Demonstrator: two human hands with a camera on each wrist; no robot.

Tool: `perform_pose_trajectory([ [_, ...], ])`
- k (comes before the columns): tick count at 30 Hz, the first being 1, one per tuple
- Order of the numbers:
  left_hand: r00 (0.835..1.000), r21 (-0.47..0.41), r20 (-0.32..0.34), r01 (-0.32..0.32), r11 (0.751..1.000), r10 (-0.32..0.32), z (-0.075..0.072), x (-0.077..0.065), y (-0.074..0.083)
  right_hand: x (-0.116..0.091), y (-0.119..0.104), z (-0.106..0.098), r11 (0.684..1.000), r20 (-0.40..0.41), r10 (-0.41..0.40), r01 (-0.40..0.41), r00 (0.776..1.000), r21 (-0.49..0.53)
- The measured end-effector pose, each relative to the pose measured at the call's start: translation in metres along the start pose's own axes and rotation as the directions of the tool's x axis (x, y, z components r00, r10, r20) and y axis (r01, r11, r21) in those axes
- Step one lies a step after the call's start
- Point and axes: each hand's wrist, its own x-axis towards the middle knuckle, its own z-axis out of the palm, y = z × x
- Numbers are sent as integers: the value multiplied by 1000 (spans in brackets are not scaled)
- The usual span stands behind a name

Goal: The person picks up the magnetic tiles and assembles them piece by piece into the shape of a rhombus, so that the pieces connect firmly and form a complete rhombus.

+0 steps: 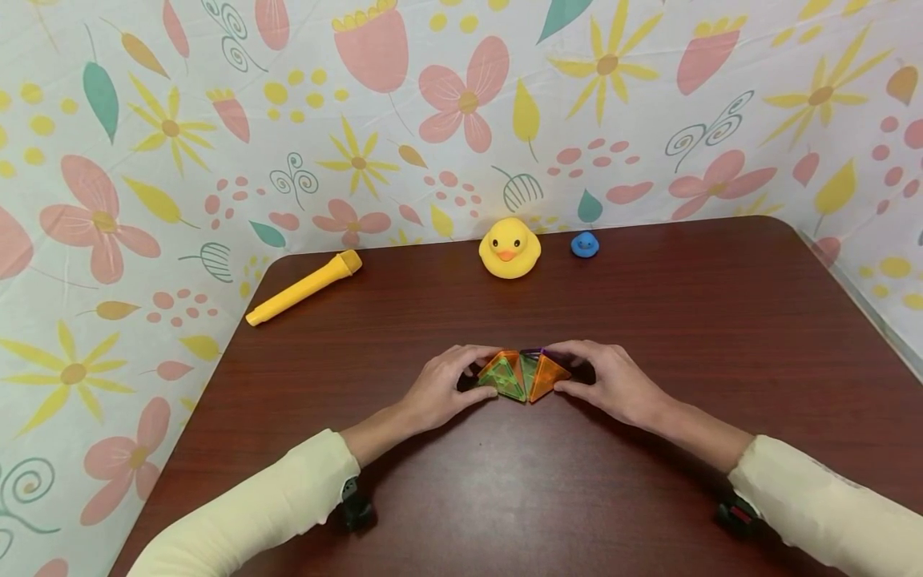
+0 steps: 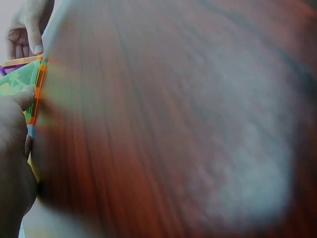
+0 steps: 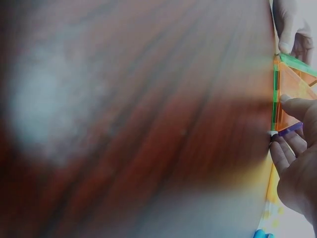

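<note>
Translucent triangular magnetic tiles stand tilted together in the middle of the table, seen in the head view. On the left side, my left hand (image 1: 440, 389) pinches a green tile (image 1: 503, 379) with orange behind it, thumb at its near lower corner and fingers at the back. My right hand (image 1: 622, 385) grips the right side the same way, around an orange tile (image 1: 547, 377) with a purple-edged tile (image 1: 534, 352) behind. Between the two sides the tiles meet edge to edge. Both wrist views show thumbs on the tile faces; in the right one, fingers support the purple edge.
Along the back of the dark wooden table (image 1: 404, 320) sit a yellow rubber duck (image 1: 509, 250) and a small blue duck (image 1: 585, 245). A yellow toy microphone (image 1: 304, 288) lies at the back left. Flower-patterned cloth (image 1: 461, 176) hangs right behind the table.
</note>
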Motion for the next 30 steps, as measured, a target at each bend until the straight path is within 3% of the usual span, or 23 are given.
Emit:
perform_pose_trajectory([
  [10, 999, 71, -34, -27, 997, 30, -4, -9, -7, -4, 3, -6, 998, -38, -32, 30, 999, -52],
  [18, 997, 73, -68, -22, 997, 27, -4, -11, -7, -4, 4, -7, 993, -51, -61, 56, 997, -103],
  [30, 998, 94, -62, -5, 996, 11, -4, -11, -6, -3, 5, -6, 990, -66, -75, 67, 995, -122],
])
